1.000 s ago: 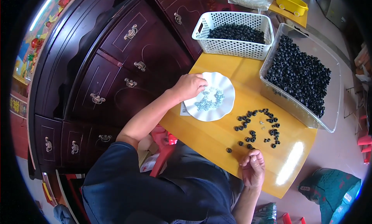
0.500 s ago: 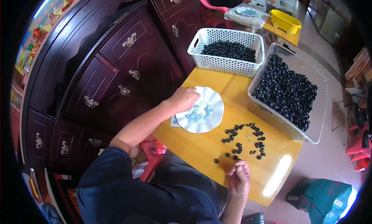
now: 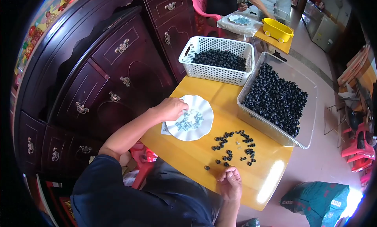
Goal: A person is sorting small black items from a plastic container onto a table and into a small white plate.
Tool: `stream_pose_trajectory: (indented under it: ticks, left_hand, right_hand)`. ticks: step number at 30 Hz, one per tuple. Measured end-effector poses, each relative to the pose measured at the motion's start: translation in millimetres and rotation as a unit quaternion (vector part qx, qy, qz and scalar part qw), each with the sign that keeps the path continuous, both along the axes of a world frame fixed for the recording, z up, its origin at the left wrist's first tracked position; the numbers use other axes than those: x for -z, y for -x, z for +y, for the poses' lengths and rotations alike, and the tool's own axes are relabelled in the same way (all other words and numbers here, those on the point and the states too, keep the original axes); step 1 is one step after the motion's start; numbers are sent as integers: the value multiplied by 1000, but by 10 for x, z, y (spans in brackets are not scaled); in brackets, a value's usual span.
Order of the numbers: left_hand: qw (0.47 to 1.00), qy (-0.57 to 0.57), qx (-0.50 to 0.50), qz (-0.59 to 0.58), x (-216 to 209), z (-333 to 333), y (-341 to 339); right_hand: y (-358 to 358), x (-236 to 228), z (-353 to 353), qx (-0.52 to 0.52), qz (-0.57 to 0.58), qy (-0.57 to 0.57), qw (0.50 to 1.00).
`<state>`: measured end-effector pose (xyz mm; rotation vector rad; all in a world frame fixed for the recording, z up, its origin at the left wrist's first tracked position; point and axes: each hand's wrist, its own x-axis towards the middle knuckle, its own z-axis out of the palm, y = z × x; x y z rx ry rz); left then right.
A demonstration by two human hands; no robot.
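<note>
My left hand is over the upper left of a white scalloped plate, its fingers pinched together just above the small pale-blue pieces lying there. Whatever may be between those fingertips is hidden. At the near edge of the yellow table, my right hand is closed, thumb against curled fingers; I cannot make out anything in it. Just beyond it, several small black rings are scattered in a rough arc. A few tiny shiny bits sit among them.
A white perforated basket and a large clear tub, both holding black pieces, stand along the far side. Beyond them are a yellow wheeled bin and another person's arm. Dark wooden cabinets flank the left; a green sack lies right.
The whole view has shifted, so the table appears farther left and lower. My left fingertips are slightly nearer the blue pieces. The other person's arm now reaches toward the yellow bin.
</note>
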<state>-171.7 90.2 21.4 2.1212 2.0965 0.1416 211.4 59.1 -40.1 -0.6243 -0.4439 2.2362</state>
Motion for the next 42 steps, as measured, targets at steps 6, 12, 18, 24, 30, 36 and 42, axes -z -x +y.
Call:
stream_pose_trajectory:
  ticks: [6, 12, 18, 24, 30, 36, 42]
  left_hand:
    - [1000, 21, 7, 5, -7, 0, -9]
    - [1000, 1, 13, 0, 39, 8, -39]
    - [1000, -13, 10, 9, 118, -16, -8]
    - [995, -68, 28, -61, 61, 39, -104]
    - [995, -35, 9, -95, 107, 36, -91]
    - [991, -51, 1, -120, 85, 20, -136]
    - [993, -78, -17, -89, 51, -26, -154]
  right_hand:
    - [-7, 6, -3, -6, 24, 1, 1000]
    - [-19, -4, -24, -8, 27, 3, 1000]
    - [24, 1, 0, -10, 25, 14, 1000]
    - [-1, -25, 15, 2, 25, 10, 1000]
    - [4, -5, 17, -19, 33, 23, 999]
    - [0, -2, -15, -12, 49, 5, 999]
    - [-16, 38, -10, -19, 43, 10, 999]
